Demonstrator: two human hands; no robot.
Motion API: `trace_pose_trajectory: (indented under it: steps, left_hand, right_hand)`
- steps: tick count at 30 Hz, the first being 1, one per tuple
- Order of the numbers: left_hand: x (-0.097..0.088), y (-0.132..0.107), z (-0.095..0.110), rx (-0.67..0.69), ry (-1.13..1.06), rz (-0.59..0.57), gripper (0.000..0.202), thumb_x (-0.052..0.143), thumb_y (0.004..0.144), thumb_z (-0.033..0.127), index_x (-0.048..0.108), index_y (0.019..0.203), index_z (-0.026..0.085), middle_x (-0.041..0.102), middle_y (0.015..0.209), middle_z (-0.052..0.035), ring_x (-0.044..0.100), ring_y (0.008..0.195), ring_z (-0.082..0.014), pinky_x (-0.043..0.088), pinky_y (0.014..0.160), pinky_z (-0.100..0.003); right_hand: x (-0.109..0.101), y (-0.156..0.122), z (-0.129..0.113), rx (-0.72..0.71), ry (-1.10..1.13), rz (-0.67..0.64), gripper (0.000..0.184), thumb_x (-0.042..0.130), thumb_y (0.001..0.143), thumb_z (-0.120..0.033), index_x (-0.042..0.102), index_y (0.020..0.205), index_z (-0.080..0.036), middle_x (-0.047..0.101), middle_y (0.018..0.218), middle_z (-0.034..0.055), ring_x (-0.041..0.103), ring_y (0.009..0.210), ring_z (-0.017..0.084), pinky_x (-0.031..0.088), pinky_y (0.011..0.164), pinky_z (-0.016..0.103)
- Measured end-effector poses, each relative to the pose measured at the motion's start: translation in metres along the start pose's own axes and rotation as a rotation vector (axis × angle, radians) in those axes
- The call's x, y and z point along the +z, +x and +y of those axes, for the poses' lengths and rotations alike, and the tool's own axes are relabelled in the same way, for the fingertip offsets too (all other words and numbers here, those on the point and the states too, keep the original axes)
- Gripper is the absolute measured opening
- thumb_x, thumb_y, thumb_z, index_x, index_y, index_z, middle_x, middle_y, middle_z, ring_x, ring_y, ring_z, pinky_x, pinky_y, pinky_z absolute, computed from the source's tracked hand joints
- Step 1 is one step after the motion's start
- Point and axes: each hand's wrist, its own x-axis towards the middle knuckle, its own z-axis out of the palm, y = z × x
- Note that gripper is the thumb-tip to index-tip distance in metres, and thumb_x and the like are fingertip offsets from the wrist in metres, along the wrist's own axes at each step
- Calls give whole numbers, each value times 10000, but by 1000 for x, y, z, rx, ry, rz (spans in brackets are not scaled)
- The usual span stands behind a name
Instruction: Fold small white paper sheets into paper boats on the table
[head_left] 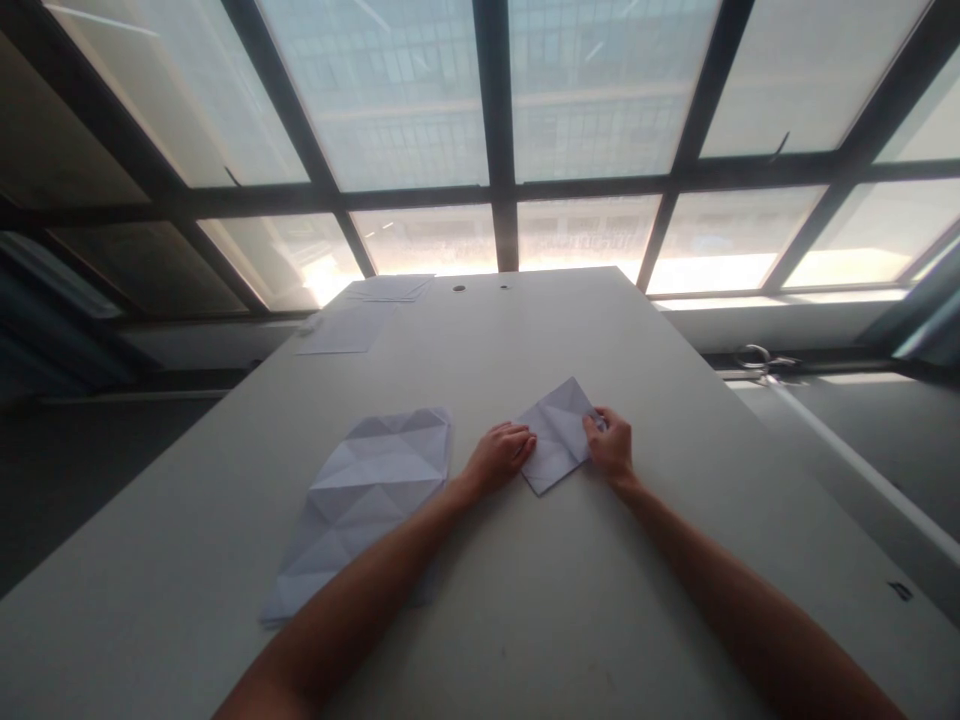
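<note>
A small folded white paper (556,432) lies on the grey table (525,600), turned like a diamond. My left hand (500,455) rests on the paper's left edge with its fingers curled down against it. At the paper's right corner, my right hand (611,445) pinches the edge between thumb and fingers. Left of my left forearm lies a larger white sheet (367,500), flat and covered with creases, with no hand on it.
More white sheets (367,315) lie at the table's far left corner. Two small round holes (459,288) sit near the far edge. Large windows with dark frames (495,130) fill the background, and a ledge with a metal object (757,358) runs along the right.
</note>
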Motion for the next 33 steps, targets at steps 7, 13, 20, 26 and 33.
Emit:
trace_pose_trajectory:
  steps: [7,13,20,26,33]
  left_hand:
    - [-5,-2,3,-180,60,33,192,520,956,321,682,936,219,649,966,-67,626,939,-210,480,940,-356]
    - [2,-5,-6,-178,117,-32,401,562,928,309,565,1325,252,565,1301,-90,544,1203,-247,387,1095,-415]
    - [4,-2,-12,-82,45,-222,398,415,988,216,576,1334,329,462,1505,-13,338,1436,-231,177,1188,-530]
    - [5,-1,-9,-112,-33,-166,388,430,912,103,645,1195,260,554,1423,-31,421,1388,-203,208,1193,-494]
    - [2,-1,0,-129,97,-36,214,526,924,252,665,1085,229,658,1103,-93,600,1108,-233,403,1070,-400]
  right_hand:
    - [-9,8,12,67,-275,-17,425,529,849,-365,634,1217,-180,704,957,94,653,852,247,495,797,345]
    - [-18,-1,1,-148,-614,-91,403,520,882,-238,591,1272,-168,620,1184,151,542,1110,299,423,938,410]
    - [-6,-17,-17,-496,-602,-364,441,385,922,-101,596,1304,-168,514,1419,121,398,1340,231,296,1120,383]
    - [0,-23,-18,-521,-615,-599,473,432,970,-280,505,1410,-122,442,1505,143,371,1392,237,253,1157,389]
    - [-2,-33,-35,-516,-568,-590,327,507,954,-328,658,1230,-238,619,1322,72,512,1197,240,350,1057,389]
